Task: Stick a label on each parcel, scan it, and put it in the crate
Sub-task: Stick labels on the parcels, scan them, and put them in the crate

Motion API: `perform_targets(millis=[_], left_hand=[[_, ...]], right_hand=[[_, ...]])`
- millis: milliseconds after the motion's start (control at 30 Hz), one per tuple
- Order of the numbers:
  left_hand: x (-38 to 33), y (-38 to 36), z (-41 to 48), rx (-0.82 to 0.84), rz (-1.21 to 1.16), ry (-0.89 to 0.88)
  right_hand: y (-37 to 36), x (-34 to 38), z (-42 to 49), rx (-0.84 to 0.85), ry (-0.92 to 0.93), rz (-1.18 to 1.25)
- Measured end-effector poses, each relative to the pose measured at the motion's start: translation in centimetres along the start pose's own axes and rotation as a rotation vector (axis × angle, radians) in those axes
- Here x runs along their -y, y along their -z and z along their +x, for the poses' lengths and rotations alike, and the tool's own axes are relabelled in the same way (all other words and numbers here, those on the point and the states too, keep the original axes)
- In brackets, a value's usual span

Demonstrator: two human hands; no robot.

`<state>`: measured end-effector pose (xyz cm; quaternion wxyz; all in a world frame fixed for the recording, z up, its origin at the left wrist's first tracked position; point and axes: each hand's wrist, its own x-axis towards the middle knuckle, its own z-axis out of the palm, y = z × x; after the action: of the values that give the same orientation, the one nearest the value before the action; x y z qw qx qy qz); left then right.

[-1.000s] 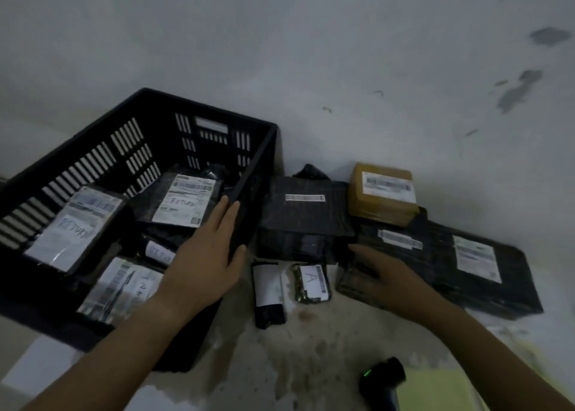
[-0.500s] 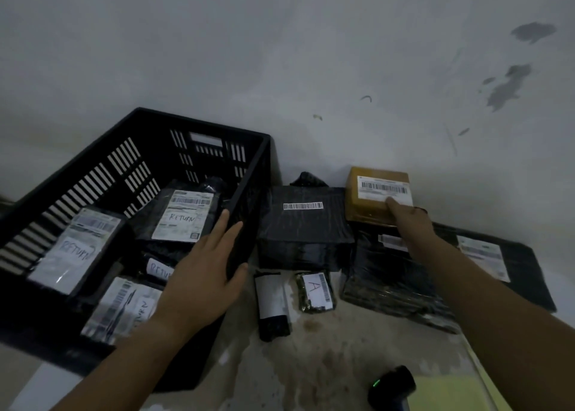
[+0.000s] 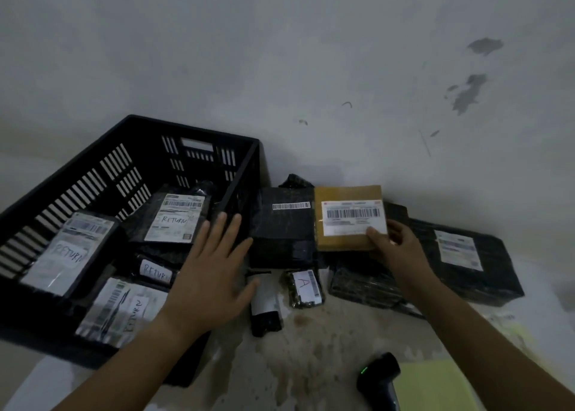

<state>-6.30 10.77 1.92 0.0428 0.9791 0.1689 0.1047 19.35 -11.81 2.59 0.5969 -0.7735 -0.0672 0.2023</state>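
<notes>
Four at least already crated, judging by the labelled parcels (image 3: 174, 217) lying inside the black crate (image 3: 93, 174), most marked RETURN. Pinching a brown cardboard parcel (image 3: 345, 194) right of the crate with the right hand (image 3: 398, 252), thumb on its barcode label (image 3: 348, 220); holding the left hand (image 3: 211, 273) flat, spread and empty over the crate's right wall. Leaving several black-wrapped parcels (image 3: 283, 236) right of the crate. Losing the barcode scanner (image 3: 379, 376) partly out of view; failing to read label print.
</notes>
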Motion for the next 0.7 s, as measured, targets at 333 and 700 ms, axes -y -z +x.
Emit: perform_targets(millis=[333, 700], left_hand=[[-16.5, -2.0, -4.2, 0.513, -1.547, 0.56], [-22.1, -2.7, -8.0, 0.209, -1.603, 0.973]], right_hand=[[5.9, -5.9, -16.4, 0.018, -0.133, 0.143], [11.4, -19.9, -17.2, 0.197, -0.392, -0.347]])
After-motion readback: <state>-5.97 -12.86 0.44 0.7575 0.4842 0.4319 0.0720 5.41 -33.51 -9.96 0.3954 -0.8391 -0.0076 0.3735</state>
